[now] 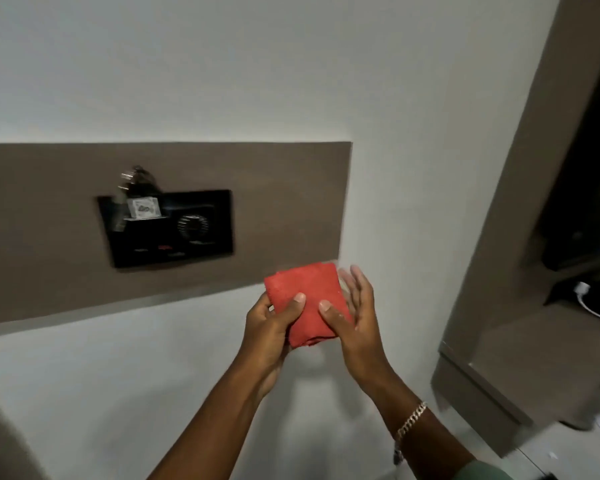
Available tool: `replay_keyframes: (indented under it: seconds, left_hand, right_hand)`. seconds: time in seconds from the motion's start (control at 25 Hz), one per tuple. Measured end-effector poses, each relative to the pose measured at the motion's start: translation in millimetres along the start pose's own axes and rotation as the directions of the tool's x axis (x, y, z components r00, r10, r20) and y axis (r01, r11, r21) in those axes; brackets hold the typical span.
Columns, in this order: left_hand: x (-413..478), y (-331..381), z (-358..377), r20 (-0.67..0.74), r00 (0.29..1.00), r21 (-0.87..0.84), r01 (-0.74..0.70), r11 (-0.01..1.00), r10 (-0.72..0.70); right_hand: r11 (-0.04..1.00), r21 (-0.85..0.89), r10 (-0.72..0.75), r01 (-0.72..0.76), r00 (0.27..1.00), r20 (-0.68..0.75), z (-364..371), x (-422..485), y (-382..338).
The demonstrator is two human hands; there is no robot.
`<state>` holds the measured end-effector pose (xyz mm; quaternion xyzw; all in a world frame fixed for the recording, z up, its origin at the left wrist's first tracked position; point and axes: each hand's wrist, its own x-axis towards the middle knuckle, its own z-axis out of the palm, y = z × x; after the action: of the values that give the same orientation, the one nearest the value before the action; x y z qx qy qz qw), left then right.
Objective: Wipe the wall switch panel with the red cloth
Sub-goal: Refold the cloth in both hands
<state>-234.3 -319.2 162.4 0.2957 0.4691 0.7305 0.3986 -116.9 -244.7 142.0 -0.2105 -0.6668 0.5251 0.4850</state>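
Observation:
A folded red cloth (307, 299) is held in front of the wall by both hands. My left hand (274, 327) grips its left edge with the thumb on top. My right hand (355, 313) holds its right edge, thumb on the front and fingers spread behind. The black switch panel (174, 230), with a round dial and a key card with keys stuck in its slot, is mounted on a brown board (274, 202) up and to the left of the cloth. The cloth does not touch the panel.
White wall surrounds the brown board. A brown cabinet or door frame (520, 237) stands at the right, with a dark recess and a white cable (589, 299) inside. A chain bracelet (411, 419) is on my right wrist.

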Motion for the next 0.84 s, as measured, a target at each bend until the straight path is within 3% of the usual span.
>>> replay_keyframes:
  seconds: [0.08, 0.2, 0.36, 0.48, 0.68, 0.84]
  left_hand:
    - [13, -44, 39, 0.024, 0.998, 0.028, 0.054, 0.998, -0.054]
    - [35, -121, 106, 0.052, 0.988, 0.119, 0.139, 0.983, -0.146]
    - [56, -218, 190, 0.046, 0.921, 0.089, 0.382, 0.92, -0.387]
    - [70, -291, 245, 0.147, 0.822, -0.041, 0.56, 0.827, -0.55]
    - [92, -374, 287, 0.244, 0.732, -0.014, 0.659, 0.752, -0.636]
    - [105, -404, 295, 0.227, 0.724, 0.093, 0.65, 0.754, -0.652]
  right_hand:
    - [0.976, 0.093, 0.202, -0.195, 0.976, -0.078, -56, -3, 21]
    - [0.948, 0.035, 0.315, -0.318, 0.91, -0.269, -149, -1, 57]
    - [0.868, -0.29, 0.272, -0.403, 0.874, -0.403, -265, 5, 107]
    - [0.797, -0.387, 0.293, -0.463, 0.858, -0.422, -352, 13, 150]
    - [0.666, -0.466, 0.333, -0.583, 0.791, -0.513, -440, 21, 233]
    - [0.59, -0.578, 0.33, -0.563, 0.822, -0.464, -464, 34, 269]
